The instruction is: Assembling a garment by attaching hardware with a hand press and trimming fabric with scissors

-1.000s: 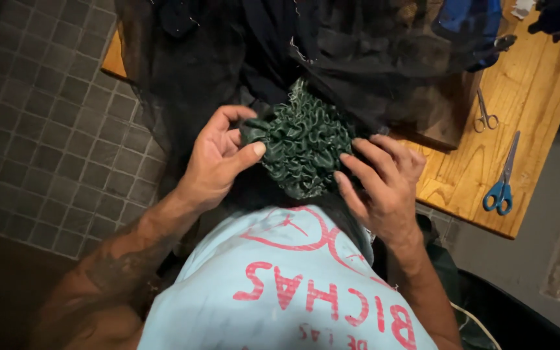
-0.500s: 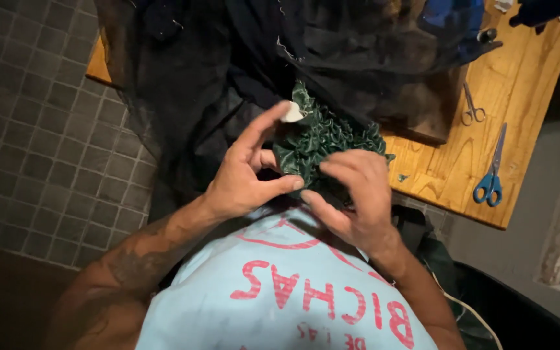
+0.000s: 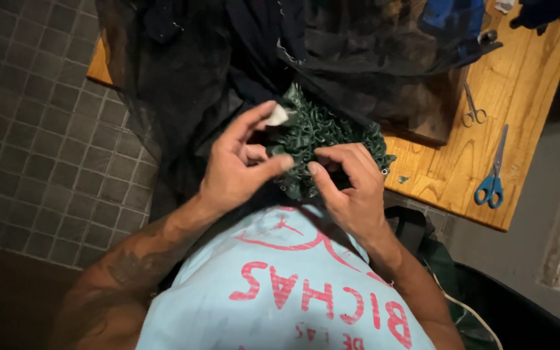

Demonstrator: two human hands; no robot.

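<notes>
A dark green ruffled piece of fabric (image 3: 322,133) lies at the near edge of a wooden table (image 3: 526,84), partly under black sheer cloth (image 3: 228,71). My left hand (image 3: 238,165) pinches the ruffle's near left edge between thumb and fingers, and a small white object (image 3: 277,116) sits at its index fingertip. My right hand (image 3: 348,185) grips the ruffle's near edge right beside it, thumb and fingers closed on the fabric. The two thumbs nearly touch.
Blue-handled scissors (image 3: 492,175) and small metal scissors (image 3: 473,107) lie on the table to the right. A blue cloth (image 3: 452,16) sits at the back. Grey tiled floor (image 3: 34,129) is on the left. My light blue shirt (image 3: 280,291) fills the bottom.
My hands have come together from the ruffle's sides to its near edge and now pinch it. The left index finger lifted with the white object at its tip.
</notes>
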